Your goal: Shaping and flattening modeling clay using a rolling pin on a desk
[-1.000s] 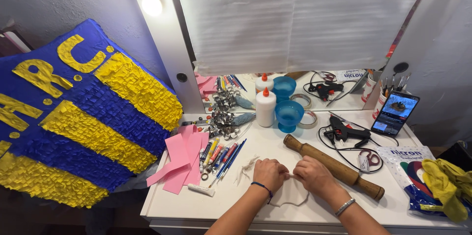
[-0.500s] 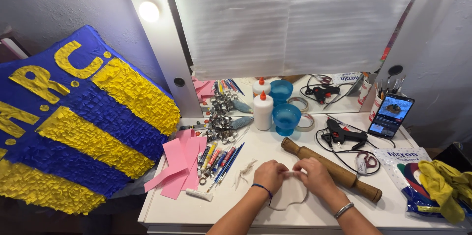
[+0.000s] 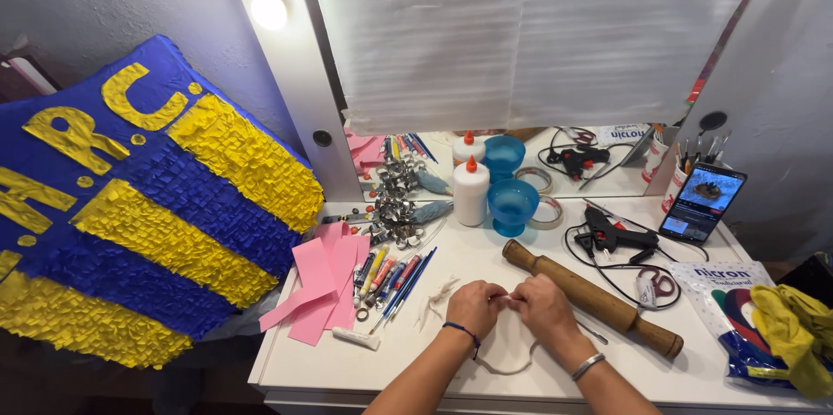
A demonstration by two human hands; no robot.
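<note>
My left hand (image 3: 474,306) and my right hand (image 3: 542,306) meet fingertip to fingertip over the white tabletop (image 3: 607,363), pinching a thin pale cord (image 3: 510,370) between them. The cord hangs down in a loop on the table towards me, under my wrists. A small scrap of the same cord (image 3: 438,298) lies just left of my left hand. A wooden rolling pin (image 3: 593,297) lies diagonally right beside my right hand.
A big blue and yellow fringed piñata (image 3: 130,215) fills the left. On the table are pink paper strips (image 3: 317,285), pens and brushes (image 3: 390,276), a white glue bottle (image 3: 471,192), a blue cup (image 3: 513,204), a black glue gun (image 3: 616,233), scissors (image 3: 652,283), a phone (image 3: 701,203) and a yellow cloth (image 3: 794,328).
Both hands have drawn together and lifted slightly off the table, fingertips now touching; the cord loop hangs below them. The view has tilted a little.
</note>
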